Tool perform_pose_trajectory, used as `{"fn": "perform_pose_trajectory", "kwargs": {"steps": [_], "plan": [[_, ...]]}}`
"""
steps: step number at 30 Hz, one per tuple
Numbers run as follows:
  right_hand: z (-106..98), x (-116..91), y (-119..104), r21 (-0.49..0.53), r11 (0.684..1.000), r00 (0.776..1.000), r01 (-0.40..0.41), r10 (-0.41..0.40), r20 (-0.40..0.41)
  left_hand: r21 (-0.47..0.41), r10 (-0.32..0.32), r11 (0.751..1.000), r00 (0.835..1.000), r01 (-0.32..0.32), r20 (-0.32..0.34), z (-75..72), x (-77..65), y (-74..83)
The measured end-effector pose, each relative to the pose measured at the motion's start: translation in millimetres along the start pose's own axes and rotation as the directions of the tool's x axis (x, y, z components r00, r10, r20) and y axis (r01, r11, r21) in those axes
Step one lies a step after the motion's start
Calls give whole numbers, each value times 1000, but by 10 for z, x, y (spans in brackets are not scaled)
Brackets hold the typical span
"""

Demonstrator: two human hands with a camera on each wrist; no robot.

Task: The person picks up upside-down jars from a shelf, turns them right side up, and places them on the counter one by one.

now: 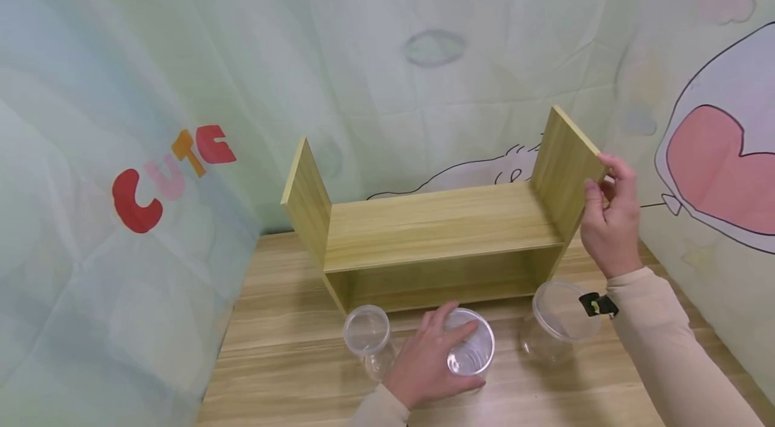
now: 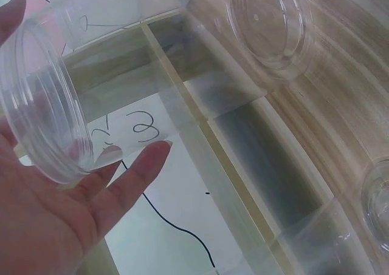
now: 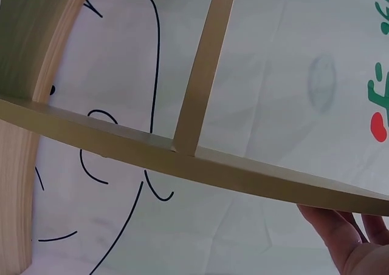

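Note:
A wooden two-tier shelf (image 1: 442, 225) stands at the back of the table, with a side panel rising at each end. My right hand (image 1: 613, 218) grips the outer edge of its right panel, thumb on the near side; the right wrist view shows those fingers at the panel edge (image 3: 255, 184). In front of the shelf, my left hand (image 1: 426, 360) spans the rim of a clear plastic jar (image 1: 471, 350), fingers and thumb around it. Close up in the left wrist view, the jar's ringed rim (image 2: 45, 123) lies between thumb and fingers.
A narrower clear jar (image 1: 367, 333) stands left of my left hand. A wider clear jar (image 1: 547, 329) with a lid is on the right, below my right wrist. Printed cloth (image 1: 375, 77) hangs behind the wooden table (image 1: 266, 346) and at both sides.

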State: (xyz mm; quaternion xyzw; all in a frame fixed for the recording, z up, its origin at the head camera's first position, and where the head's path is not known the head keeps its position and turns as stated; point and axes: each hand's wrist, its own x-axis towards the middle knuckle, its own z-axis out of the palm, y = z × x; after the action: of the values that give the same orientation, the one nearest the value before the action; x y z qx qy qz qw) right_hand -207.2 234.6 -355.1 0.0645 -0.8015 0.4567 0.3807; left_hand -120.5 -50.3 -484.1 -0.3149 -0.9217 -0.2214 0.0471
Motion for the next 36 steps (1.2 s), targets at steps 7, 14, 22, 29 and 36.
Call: {"fn": "perform_pose_trajectory", "kwargs": {"steps": [7, 14, 22, 29, 36], "plan": [[6, 7, 6, 4, 1000, 1000, -17, 17, 6, -9, -10, 1000, 1000, 10, 5, 23, 6, -1], [16, 6, 6, 2, 1000, 1000, -26, 26, 7, -21, -33, 999, 999, 33, 23, 20, 6, 0], [26, -9, 14, -20, 1000, 1000, 4, -4, -15, -31, -7, 999, 1000, 7, 6, 57, 17, 0], [32, -14, 21, -14, 1000, 1000, -4, 4, -11, -27, -12, 1000, 1000, 12, 1, 61, -2, 3], [18, 13, 18, -18, 999, 999, 37, -37, -11, -60, -29, 998, 1000, 29, 12, 10, 16, 21]]}}
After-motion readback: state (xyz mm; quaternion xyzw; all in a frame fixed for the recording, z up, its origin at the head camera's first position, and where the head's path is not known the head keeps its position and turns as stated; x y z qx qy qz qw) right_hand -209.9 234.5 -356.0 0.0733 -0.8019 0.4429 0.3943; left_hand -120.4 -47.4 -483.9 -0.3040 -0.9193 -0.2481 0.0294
